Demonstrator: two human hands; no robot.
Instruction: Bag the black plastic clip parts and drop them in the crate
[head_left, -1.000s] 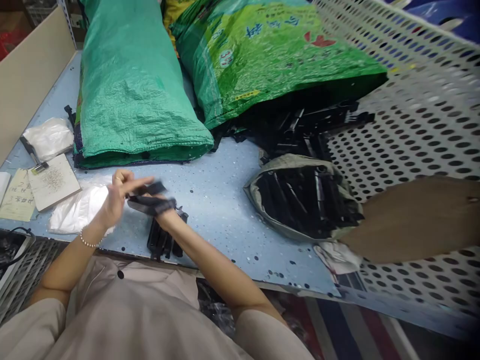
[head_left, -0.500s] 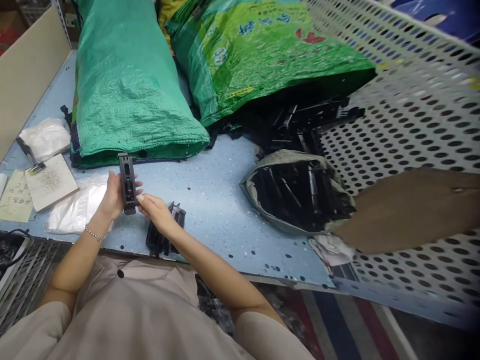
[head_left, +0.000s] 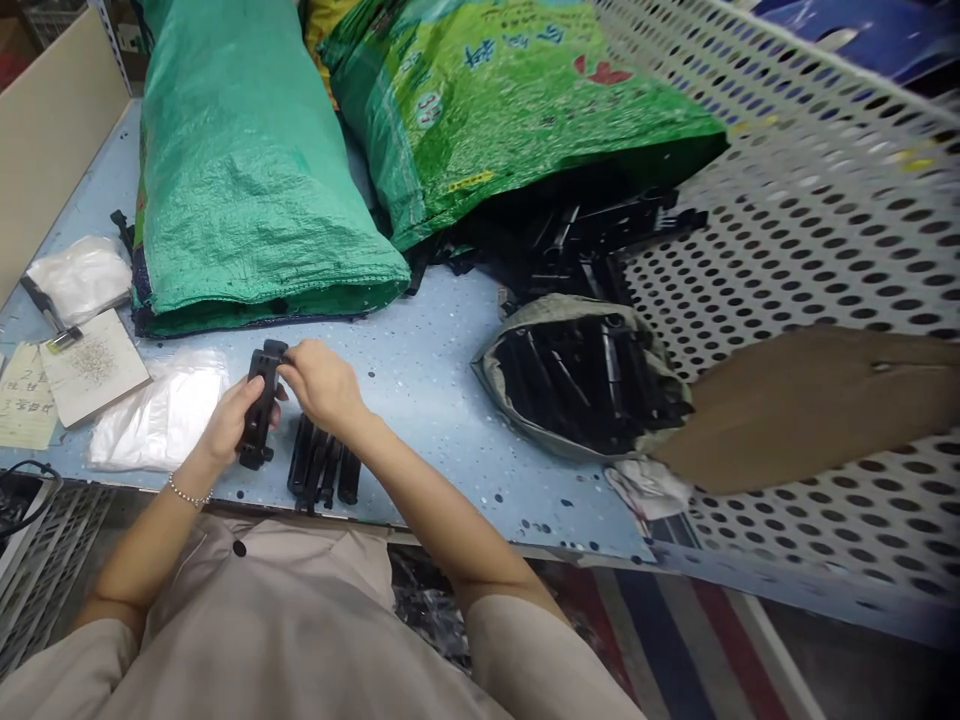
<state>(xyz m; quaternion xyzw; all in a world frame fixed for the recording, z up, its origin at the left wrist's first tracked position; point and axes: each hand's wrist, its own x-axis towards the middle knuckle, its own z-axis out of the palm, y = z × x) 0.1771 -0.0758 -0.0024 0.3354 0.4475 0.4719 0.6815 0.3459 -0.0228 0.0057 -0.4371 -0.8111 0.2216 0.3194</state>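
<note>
My left hand (head_left: 234,420) is wrapped round a long black plastic part (head_left: 260,405), held tilted above the table's front left. The fingers of my right hand (head_left: 322,385) pinch at the upper end of this same part; the fingertips are partly hidden behind it. Below my right wrist, several similar black parts (head_left: 322,465) lie side by side at the table edge. A flat stack of clear plastic bags (head_left: 159,415) lies left of my left hand.
Behind my hands lies a teal sack (head_left: 247,190). A green printed sack (head_left: 525,110) spills black parts (head_left: 570,235). To the right are an open grey bag (head_left: 592,385) of black parts, brown cardboard (head_left: 810,410) and a perforated panel (head_left: 817,240). A hammer (head_left: 52,315) rests far left.
The black part has turned and tilted in my left hand. My right hand has moved up from its lower end to its upper end. The view has shifted slightly.
</note>
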